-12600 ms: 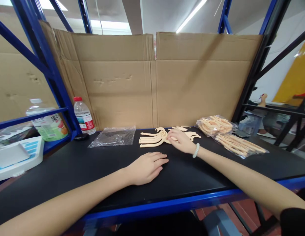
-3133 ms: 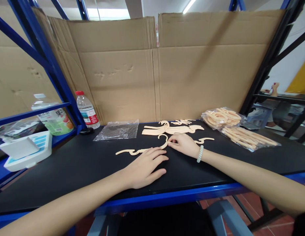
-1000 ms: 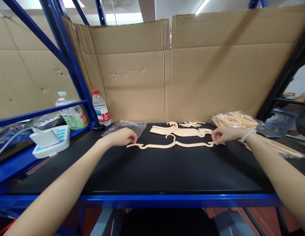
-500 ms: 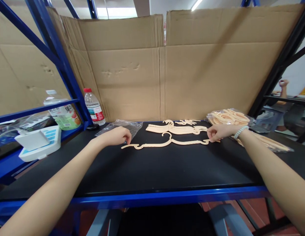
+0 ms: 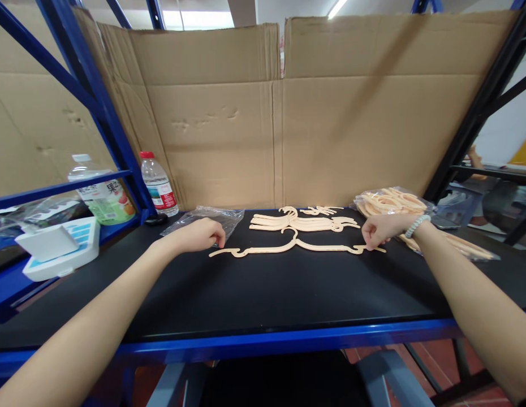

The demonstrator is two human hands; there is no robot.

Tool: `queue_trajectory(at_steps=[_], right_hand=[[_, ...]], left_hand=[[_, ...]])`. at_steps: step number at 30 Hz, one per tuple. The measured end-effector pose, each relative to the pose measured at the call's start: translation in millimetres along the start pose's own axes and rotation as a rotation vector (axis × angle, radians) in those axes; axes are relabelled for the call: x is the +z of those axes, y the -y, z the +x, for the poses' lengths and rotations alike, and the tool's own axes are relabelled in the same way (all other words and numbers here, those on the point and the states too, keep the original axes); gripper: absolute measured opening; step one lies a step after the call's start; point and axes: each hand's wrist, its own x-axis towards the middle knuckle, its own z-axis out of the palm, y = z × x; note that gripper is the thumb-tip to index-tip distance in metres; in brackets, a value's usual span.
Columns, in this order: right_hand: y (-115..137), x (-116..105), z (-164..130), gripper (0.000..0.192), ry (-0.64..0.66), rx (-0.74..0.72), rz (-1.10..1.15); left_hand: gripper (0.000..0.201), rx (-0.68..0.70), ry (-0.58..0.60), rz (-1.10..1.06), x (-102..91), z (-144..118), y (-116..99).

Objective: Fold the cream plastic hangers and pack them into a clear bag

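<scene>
Head view: flat wooden hanger lies lengthwise on the black shelf, in front of a stack of hangers. Left hand, fingers curled, pinches the hanger's left tip; right hand, also curled, pinches the right tip. Clear plastic bag sits just behind the left hand. Bagged hanger parts lie beside the right wrist. Water bottle stands far left against the cardboard.

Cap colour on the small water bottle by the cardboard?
Red, on the small water bottle; clearest in the head view.
</scene>
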Motion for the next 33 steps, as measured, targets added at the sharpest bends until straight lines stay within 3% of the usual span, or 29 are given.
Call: queue_trajectory(at_steps=[14,22,26,30,33], right_hand=[[-8,-1,3,0.025,0.001,-0.002,-0.005],[-5,-1,-1,0.044,-0.010,-0.012,-0.031],[3,-5,-3,0.050,-0.239,-0.050,-0.101],[12,-4,9,0.040,-0.558,-0.087,-0.168],[22,-1,23,0.028,-0.634,-0.092,-0.196]], left_hand=[[0.038,-0.003,-0.040,0.020,-4.8,-1,-7],[0.033,0.015,-0.070,0.005,-2.0,0,-3],[0.031,0.031,-0.176,-0.006,1.1,1,-9],[0.036,0.074,-0.345,-0.036,8.8,3,-43],[0.032,0.318,-0.407,-0.170,19.0,2,-83]])
